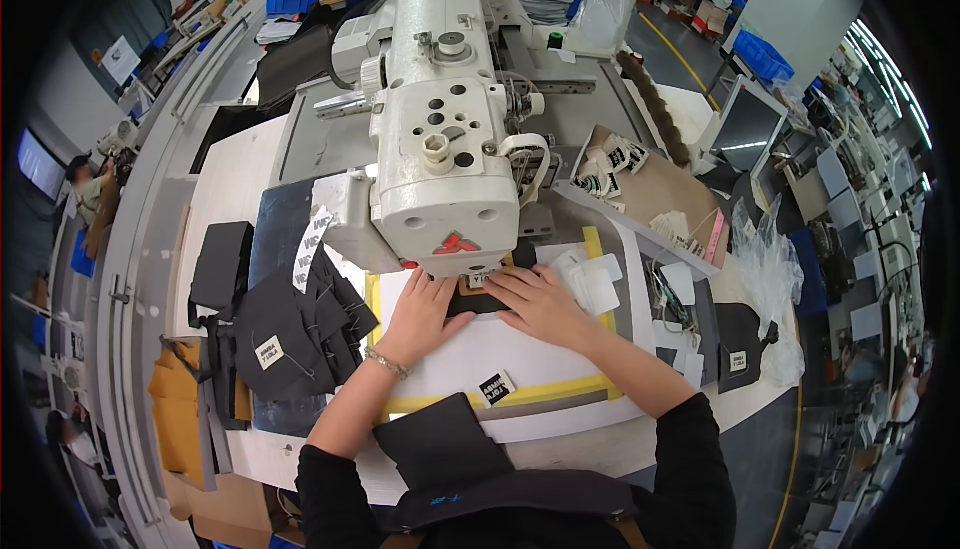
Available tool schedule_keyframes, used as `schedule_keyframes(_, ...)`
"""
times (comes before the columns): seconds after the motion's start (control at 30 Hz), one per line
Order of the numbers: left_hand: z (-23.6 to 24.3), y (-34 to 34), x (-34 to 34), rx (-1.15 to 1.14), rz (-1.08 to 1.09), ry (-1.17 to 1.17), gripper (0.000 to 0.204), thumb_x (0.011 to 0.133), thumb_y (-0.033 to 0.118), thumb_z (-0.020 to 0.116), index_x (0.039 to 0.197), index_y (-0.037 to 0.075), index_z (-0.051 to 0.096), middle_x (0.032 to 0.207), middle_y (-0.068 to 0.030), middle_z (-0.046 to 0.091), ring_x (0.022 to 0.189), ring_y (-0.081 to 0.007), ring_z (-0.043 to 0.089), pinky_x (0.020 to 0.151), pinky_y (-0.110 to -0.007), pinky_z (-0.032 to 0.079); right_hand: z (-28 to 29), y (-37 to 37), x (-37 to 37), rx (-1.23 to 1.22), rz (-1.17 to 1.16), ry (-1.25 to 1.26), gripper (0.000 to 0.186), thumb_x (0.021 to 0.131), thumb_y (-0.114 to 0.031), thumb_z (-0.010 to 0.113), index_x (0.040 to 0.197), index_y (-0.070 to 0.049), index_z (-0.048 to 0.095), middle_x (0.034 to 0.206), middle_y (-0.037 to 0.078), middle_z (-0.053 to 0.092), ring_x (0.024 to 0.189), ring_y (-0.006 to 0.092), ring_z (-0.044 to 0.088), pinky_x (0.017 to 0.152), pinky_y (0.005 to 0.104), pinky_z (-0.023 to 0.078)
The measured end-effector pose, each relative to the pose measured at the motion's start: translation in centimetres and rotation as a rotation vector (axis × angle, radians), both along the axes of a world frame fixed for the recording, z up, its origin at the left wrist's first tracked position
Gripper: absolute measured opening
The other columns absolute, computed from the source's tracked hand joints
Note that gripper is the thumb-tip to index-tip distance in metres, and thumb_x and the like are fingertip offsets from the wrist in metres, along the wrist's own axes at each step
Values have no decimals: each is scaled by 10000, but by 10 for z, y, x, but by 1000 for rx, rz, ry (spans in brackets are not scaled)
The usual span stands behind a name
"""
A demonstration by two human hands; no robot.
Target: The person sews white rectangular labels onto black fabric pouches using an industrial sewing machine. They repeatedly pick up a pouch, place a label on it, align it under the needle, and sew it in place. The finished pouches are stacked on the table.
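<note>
Head view: one sewing machine (445,174), white with a red emblem, upper centre of the frame, its head overhanging the work. One dark fabric piece (477,304), centre, beneath the machine head, its far part hidden; a small white label (483,277) at its far side. Left hand (422,309), left of centre, fingers extended and lying flat beside the piece, thumb toward it, gripping nothing visible; a bracelet (387,363) at the wrist. Right hand (543,306), right of centre, palm down, fingers reaching over the piece's right side, likewise flat rather than closed. One white work sheet (450,364) under both, edged with yellow tape (540,395). One loose black-and-white label (496,388), lower centre; one dark flat piece (443,444) below it, near the person. Pile of dark fabric pieces (285,339), left of the frame, with a mustard-coloured piece (178,419) at lower left. Pale paper pieces (598,291), right of the hands. One brown tray (665,184) containing labels, upper right; one clear plastic bag (767,259) farther right.
</note>
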State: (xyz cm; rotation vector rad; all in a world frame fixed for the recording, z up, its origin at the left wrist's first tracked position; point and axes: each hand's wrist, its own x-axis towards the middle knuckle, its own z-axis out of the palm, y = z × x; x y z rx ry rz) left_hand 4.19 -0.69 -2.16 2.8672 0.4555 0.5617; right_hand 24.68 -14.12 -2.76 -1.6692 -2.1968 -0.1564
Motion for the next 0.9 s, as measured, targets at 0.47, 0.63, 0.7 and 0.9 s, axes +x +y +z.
schedule_keyframes(0.47,-2,-6,2,53,62,46,700,816,431,662,1282,-72,520,1317,-190,477,1238,-365,438,1105,-474,300,-5,7,9,-129,40,93,497,892,-296,605,1344,-106,523,1433,56,474,1266,206,448,1017,444,337)
schedule_keyframes(0.63,2,-7,3,23,62,70,695,815,422,661,1279,-76,519,1310,-196,482,1244,-373,431,1109,-480,293,-1,9,10,-103,54,92,503,889,-307,603,1349,-118,524,1425,41,491,1248,191,461,998,421,338)
schedule_keyframes(0.7,1,-6,3,3,60,63,694,814,418,662,1278,-77,517,1304,-198,486,1248,-375,427,1112,-483,289,-2,12,12,-94,70,63,496,883,-309,603,1341,-132,534,1407,27,512,1231,183,471,991,408,337)
schedule_keyframes(0.9,0,-6,3,7,62,63,691,803,413,670,1270,-74,522,1294,-196,496,1247,-369,428,1116,-491,280,0,19,18,-160,99,29,509,865,-317,620,1354,-198,541,1334,10,572,1254,184,463,1018,423,325)
